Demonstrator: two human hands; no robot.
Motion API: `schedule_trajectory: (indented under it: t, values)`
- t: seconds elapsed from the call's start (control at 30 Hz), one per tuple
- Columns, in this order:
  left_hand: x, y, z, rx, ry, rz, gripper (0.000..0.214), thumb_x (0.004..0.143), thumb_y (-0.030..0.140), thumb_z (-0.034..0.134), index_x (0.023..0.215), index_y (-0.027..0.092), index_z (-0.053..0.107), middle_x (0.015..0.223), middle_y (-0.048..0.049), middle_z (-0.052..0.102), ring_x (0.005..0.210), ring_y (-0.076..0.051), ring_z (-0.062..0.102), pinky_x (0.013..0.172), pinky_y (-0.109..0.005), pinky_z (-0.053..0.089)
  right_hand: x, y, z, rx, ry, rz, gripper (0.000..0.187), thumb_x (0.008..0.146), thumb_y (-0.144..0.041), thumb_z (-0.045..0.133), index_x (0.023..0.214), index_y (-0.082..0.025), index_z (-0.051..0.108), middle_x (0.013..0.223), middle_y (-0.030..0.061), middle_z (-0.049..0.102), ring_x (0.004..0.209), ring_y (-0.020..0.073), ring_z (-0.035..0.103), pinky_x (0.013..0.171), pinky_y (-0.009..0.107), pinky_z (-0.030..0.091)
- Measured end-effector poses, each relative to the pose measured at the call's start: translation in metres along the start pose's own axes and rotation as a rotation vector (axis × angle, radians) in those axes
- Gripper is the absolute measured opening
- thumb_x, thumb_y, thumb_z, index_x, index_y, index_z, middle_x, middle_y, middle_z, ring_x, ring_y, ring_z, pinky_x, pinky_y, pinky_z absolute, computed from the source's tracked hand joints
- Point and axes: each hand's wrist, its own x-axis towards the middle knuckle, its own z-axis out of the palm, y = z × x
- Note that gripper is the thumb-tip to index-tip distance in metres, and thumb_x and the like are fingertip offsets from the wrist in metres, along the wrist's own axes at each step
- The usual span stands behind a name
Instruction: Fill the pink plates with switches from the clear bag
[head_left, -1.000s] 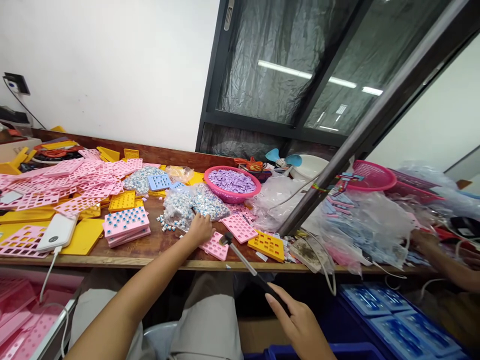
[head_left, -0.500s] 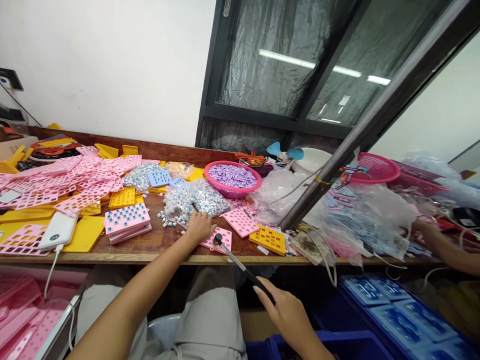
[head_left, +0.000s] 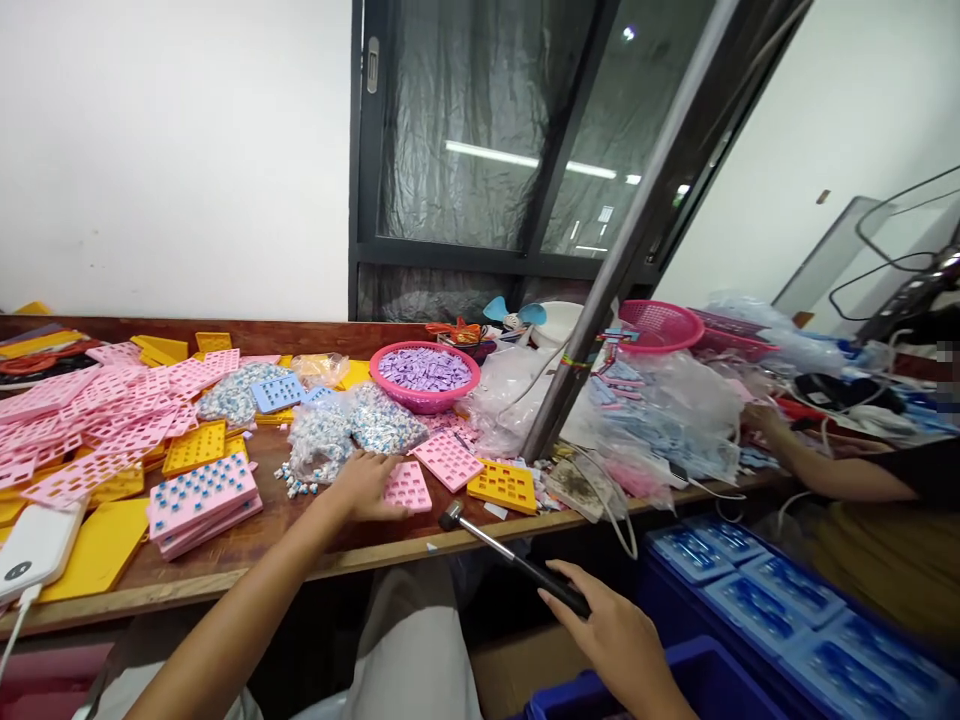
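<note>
Small hammer and pink tray under your hands

Your right hand [head_left: 611, 640] grips the hammer [head_left: 504, 552] by its black handle, head raised ahead-left over the table edge; the pink holed tray [head_left: 406, 487] lies flat, touching your left hand [head_left: 364, 483].

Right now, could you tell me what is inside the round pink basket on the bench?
The pink basket is heaped with small lilac pieces. Whatever lies beneath that top layer is covered.

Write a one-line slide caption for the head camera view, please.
Left hand rests on a pink tray on the wooden bench; right hand holds a small hammer.
</note>
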Motion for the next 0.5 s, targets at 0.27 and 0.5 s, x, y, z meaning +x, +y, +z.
schedule_trajectory:
  t: [0.27,0.5]
  values:
    - [0.093,0.043,-0.005,-0.135,0.092,-0.378,0.081,0.094,0.077,0.025,0.127,0.011,0.058,0.120,-0.0237,0.069,0.103,-0.035,0.069,0.083,-0.040,0.048,-0.005,0.000,0.001,0.054,-0.051,-0.048,0.031,0.094,-0.050,0.056,0.110,-0.028,0.071,0.111,0.0036,0.077,0.091,0.0238,0.076,0.076,0.031,0.062]
    - [-0.010,0.031,-0.023,-0.253,0.166,-0.320,0.053,0.099,0.061,0.039,0.128,0.023,0.061,0.124,-0.0102,0.069,0.109,-0.026,0.067,0.088,-0.033,0.050,-0.010,0.004,0.015,0.106,-0.061,-0.039,0.033,0.093,-0.052,0.057,0.110,-0.027,0.071,0.111,0.0049,0.077,0.094,0.0248,0.076,0.080,0.032,0.062]
